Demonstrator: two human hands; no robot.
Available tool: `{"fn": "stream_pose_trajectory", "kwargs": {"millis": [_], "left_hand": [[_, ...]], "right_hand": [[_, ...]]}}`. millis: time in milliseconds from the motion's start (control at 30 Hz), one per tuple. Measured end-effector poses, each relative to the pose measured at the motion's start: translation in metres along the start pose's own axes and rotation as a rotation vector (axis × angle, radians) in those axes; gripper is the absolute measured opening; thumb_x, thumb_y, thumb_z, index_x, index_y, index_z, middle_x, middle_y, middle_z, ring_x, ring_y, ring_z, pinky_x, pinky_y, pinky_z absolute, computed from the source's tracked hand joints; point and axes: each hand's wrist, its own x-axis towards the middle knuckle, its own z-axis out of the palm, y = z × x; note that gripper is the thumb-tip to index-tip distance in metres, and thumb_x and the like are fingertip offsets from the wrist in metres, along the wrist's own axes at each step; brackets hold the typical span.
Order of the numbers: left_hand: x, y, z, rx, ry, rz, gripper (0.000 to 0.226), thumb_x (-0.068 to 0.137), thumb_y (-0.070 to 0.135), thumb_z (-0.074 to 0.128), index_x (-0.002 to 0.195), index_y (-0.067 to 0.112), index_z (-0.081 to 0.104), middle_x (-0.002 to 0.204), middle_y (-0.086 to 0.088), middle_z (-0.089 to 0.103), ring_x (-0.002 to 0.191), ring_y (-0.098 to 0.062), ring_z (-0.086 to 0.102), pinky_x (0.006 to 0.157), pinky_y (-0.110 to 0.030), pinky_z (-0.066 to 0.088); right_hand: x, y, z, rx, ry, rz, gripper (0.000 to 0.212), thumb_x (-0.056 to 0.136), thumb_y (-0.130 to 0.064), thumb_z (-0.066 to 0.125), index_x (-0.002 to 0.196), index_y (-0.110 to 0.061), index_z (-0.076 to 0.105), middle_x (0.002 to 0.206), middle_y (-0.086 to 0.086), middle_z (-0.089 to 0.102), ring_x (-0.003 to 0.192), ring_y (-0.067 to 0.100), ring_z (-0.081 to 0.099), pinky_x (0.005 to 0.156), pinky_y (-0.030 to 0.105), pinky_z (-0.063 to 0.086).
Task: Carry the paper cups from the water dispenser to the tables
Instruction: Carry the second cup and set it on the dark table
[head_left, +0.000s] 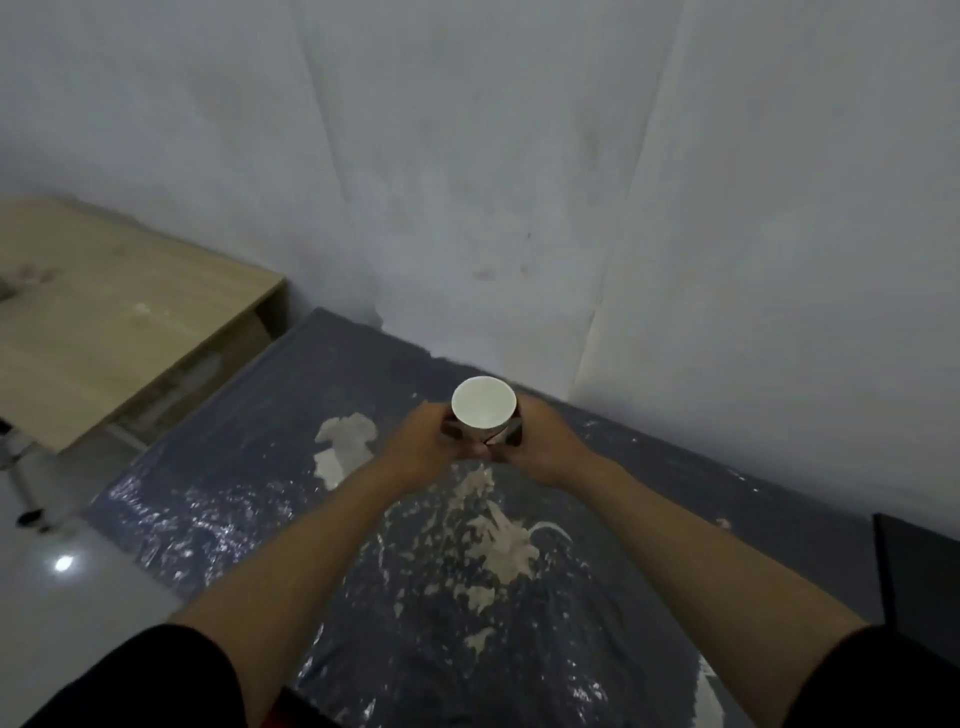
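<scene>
- Black sleeves (156, 675) frame my bare arms, stretched out over a dark, paint-spattered floor sheet (249, 509).
- My left hand (418, 441) and right hand (543, 447) both curl round one paper cup (484, 402), held upright in the air between them.
- The blur hides whether it holds water.
- I judge this the carrying leg: the cup is not yet set down.
- A wooden table (104, 322) stands ahead on my left, by the grey wall (467, 182); the next move calls for turning that way, cup level, and lowering it onto the top.
</scene>
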Motion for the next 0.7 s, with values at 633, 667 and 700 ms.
{"fn": "stream_pose_trajectory", "kwargs": {"millis": [633,667,700], "left_hand": [[-0.045,-0.182,0.079,-0.084,0.061,-0.267,0.052,0.073,0.008,0.086,0.121,0.013,0.065,0.096,0.011,0.068,0.088,-0.003,0.063,0.068,-0.003,0.040],[-0.046,-0.189,0.082,-0.077,0.061,-0.270,0.052,0.071,0.010,0.088,0.118,0.015,0.066,0.091,0.016,0.066,0.082,0.005,0.062,0.066,-0.002,0.040],[-0.047,-0.195,0.084,-0.077,0.058,-0.279,0.053,0.069,0.012,0.089,0.117,0.016,0.067,0.090,0.016,0.067,0.080,0.005,0.062,0.068,-0.003,0.042]], "right_hand": [[-0.018,0.101,0.158,0.088,-0.122,0.126,0.075,0.076,-0.019,0.091,0.143,-0.021,0.056,0.132,-0.005,0.068,0.114,0.010,0.062,0.093,0.017,0.048],[-0.019,0.105,0.163,0.080,-0.118,0.127,0.076,0.075,-0.020,0.092,0.142,-0.021,0.057,0.128,-0.010,0.067,0.110,0.002,0.059,0.089,0.007,0.043],[-0.020,0.109,0.167,0.074,-0.116,0.124,0.076,0.075,-0.020,0.093,0.141,-0.020,0.057,0.124,-0.013,0.066,0.106,-0.006,0.056,0.084,0.000,0.039]]}}
